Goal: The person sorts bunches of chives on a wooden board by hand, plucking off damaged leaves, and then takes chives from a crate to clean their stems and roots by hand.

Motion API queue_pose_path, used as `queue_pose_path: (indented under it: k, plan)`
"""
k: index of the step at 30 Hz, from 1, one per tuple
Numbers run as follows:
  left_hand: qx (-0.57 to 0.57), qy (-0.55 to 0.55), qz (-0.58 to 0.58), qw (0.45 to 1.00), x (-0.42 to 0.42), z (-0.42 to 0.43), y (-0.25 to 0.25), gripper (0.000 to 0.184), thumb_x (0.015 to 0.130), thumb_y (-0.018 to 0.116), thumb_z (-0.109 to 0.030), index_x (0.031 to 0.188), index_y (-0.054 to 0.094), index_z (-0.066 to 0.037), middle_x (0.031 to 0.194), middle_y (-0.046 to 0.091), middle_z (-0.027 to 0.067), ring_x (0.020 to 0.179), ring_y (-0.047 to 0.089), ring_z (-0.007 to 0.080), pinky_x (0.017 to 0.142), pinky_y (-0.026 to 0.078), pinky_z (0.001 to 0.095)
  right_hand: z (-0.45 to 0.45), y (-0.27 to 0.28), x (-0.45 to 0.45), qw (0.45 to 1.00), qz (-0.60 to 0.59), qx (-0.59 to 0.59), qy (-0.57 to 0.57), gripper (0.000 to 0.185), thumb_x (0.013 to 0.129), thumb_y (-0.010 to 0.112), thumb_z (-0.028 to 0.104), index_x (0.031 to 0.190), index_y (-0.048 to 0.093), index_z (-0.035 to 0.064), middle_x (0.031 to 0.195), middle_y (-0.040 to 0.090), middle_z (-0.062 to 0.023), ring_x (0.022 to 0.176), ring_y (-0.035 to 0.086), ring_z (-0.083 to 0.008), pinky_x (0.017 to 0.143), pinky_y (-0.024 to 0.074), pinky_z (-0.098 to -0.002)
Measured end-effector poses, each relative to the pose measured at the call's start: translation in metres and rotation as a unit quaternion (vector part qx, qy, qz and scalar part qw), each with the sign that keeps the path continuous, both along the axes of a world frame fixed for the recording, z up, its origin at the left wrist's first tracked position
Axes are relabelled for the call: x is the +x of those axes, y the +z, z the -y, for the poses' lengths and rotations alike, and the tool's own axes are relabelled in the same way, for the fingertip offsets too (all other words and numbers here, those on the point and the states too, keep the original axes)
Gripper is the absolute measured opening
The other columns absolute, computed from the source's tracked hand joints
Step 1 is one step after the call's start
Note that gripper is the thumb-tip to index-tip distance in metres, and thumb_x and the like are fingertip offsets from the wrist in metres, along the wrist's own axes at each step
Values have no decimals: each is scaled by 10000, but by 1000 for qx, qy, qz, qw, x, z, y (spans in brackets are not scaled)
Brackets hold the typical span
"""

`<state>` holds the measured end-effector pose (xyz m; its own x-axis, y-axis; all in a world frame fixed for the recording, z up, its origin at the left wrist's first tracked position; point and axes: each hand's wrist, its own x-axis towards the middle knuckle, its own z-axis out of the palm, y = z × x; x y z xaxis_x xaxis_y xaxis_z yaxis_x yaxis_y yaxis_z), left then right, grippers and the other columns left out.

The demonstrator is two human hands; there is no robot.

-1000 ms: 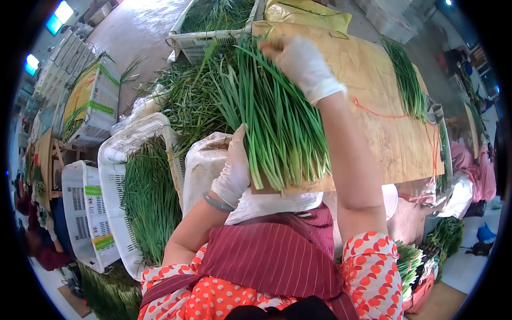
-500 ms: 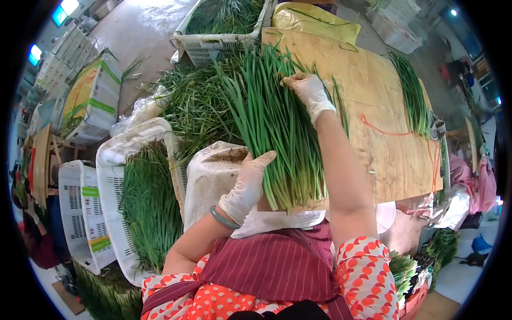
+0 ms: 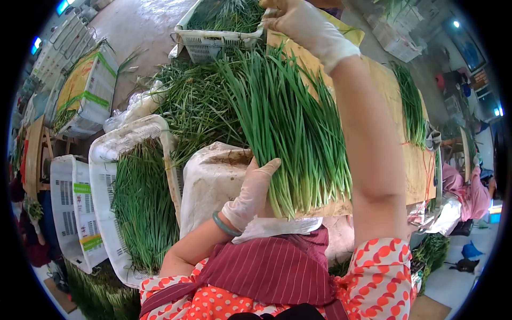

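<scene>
A broad bunch of garlic chives (image 3: 290, 122) lies fanned out on the wooden board (image 3: 418, 181), pale stem ends toward me. My left hand (image 3: 250, 189), in a white glove, grips the bunch's left edge near the stems. Its thumb rests on top, and the other fingers are mostly hidden beneath. My right hand (image 3: 306, 26), also gloved, is raised over the board's far end, apart from the bunch. The right fingers are curled together; what they hold, if anything, cannot be made out. A smaller bunch of chives (image 3: 410, 106) lies on the board's right side.
Loose, tangled greens (image 3: 197, 106) are heaped left of the board. A white crate (image 3: 96, 160) holds more chives at my left, and another crate (image 3: 213, 40) of greens stands beyond the heap. A yellow sack (image 3: 354, 36) lies behind the board. Red string (image 3: 428, 176) hangs at the right.
My right hand has left the chive leaves and moved up and away toward the board's far end. The bunch now spreads wider to the right. My left hand has kept its place.
</scene>
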<state>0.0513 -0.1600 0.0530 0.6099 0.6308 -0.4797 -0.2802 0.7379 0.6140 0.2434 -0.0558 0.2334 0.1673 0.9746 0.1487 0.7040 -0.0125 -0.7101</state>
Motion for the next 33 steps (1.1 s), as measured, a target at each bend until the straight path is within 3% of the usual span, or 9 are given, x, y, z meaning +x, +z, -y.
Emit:
queue_pose_path:
  k: [4,5,6,8,14,18,22,26,33]
  plan:
    - [49,-8,-6,999,0,-6,-10,314,863,583,-95,1159,506,-26,1056,597,59,894,592,170,814,500,318,11,-2,-13,993,99,63,-34,126,839,597,52,952,646,26,802,644,-77,676,572,-164,609,449,-290]
    - [68,-15,-16,997,1,-4,-13,319,861,587,-104,1157,506,-18,1054,596,65,887,595,180,806,507,331,20,-29,0,991,-93,82,-43,215,828,618,83,1031,617,11,890,648,-74,723,589,-160,656,470,-281]
    - [89,-12,-21,996,-1,-3,-1,318,855,591,-111,1146,509,-14,1045,601,77,877,603,202,799,518,353,43,-36,9,991,-99,70,-64,215,828,618,83,1031,617,11,890,648,-74,723,589,-160,656,470,-281]
    - [45,-21,-3,999,-1,-4,-8,297,849,593,-105,1126,523,-23,1032,608,81,876,612,208,791,524,350,99,-43,29,980,132,-6,-152,241,849,641,190,969,646,-19,842,665,-51,775,595,-92,711,466,-225]
    - [19,17,-7,1000,2,-2,-14,252,823,613,-70,1067,560,-36,967,631,84,809,636,217,721,551,360,292,-84,41,937,-122,-63,-322,160,877,598,121,935,637,-24,792,627,-17,714,555,-79,680,444,-227]
    - [1,-4,-17,1000,-1,-4,-14,182,834,603,-87,1006,573,-34,912,631,90,782,639,232,697,556,376,376,-130,19,899,90,-205,-377,162,842,651,161,911,621,18,725,638,-61,637,577,-111,606,467,-253]
    - [-26,-15,-9,999,-2,-8,-25,185,815,612,-54,992,584,-9,919,636,79,773,633,212,700,544,341,390,-182,-8,914,155,-82,-366,297,777,700,148,1044,604,63,736,637,-82,661,614,-177,604,490,-292]
    - [-49,-17,-19,998,-1,-8,-21,175,822,598,-58,988,587,-5,911,635,90,771,635,226,694,554,376,390,-143,-8,913,52,-181,-361,310,813,648,87,1116,587,75,737,593,-39,671,566,-128,610,461,-244]
    - [-62,-51,-13,997,0,-13,-32,162,870,552,-124,1008,542,-42,942,635,147,813,642,305,724,553,466,357,-30,-22,914,-78,178,-357,345,850,577,-39,1185,551,35,822,471,53,740,451,-43,669,391,-153]
